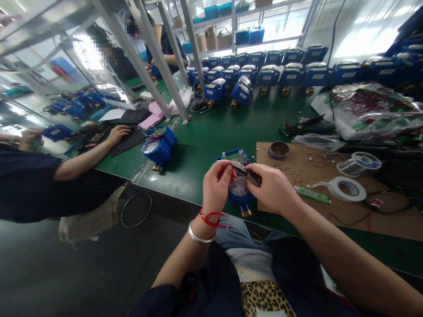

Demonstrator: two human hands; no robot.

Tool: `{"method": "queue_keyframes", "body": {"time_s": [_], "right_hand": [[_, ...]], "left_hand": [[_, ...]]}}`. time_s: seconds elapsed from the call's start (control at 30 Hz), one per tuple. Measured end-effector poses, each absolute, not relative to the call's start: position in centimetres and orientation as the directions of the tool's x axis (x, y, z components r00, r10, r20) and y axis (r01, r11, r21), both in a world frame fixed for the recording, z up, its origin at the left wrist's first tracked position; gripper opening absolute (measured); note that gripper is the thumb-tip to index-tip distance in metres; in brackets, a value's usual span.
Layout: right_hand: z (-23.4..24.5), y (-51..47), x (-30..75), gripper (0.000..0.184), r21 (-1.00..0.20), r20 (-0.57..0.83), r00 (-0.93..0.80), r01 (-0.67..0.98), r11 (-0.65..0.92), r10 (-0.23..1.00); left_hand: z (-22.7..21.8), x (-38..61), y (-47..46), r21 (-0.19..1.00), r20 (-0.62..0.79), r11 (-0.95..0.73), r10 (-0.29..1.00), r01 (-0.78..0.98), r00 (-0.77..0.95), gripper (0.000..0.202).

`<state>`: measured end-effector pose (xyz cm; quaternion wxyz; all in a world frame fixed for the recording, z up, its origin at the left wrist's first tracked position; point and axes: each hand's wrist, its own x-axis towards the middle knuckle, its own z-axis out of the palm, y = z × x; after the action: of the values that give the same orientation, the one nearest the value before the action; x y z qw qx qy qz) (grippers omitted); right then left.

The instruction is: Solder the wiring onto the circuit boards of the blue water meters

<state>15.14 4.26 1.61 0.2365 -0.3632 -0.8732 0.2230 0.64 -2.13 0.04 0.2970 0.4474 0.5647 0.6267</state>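
Note:
On the bench right in front of me sits a blue water meter [235, 200] with its brass fitting facing me. A small green circuit board shows in its upper housing, and its round dial is partly covered by my hands. My right hand [276, 188] is closed around a pair of pliers [238, 166], their jaws pointing left over the meter. Fingertips of my left hand [215, 185] pinch together at the jaws; what lies between them is too small to make out.
Cardboard [294, 171] to the right bears a round tin [278, 150], solder spool [358, 164], white tape roll [347, 189] and green tube [312, 194]. Another meter [159, 147] stands left. Rows of meters [267, 75] line the back. A co-worker's arm [87, 154] reaches in at left.

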Motion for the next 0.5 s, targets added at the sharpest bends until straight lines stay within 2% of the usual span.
{"method": "queue_keyframes", "body": {"time_s": [0.5], "right_hand": [[1.87,4.36,15.21,0.025,-0.587,0.239,-0.64,0.505,0.634,0.73]], "left_hand": [[0.17,0.81,-2.11,0.972,0.229,-0.185,0.876,0.142,-0.424,0.017]]}}
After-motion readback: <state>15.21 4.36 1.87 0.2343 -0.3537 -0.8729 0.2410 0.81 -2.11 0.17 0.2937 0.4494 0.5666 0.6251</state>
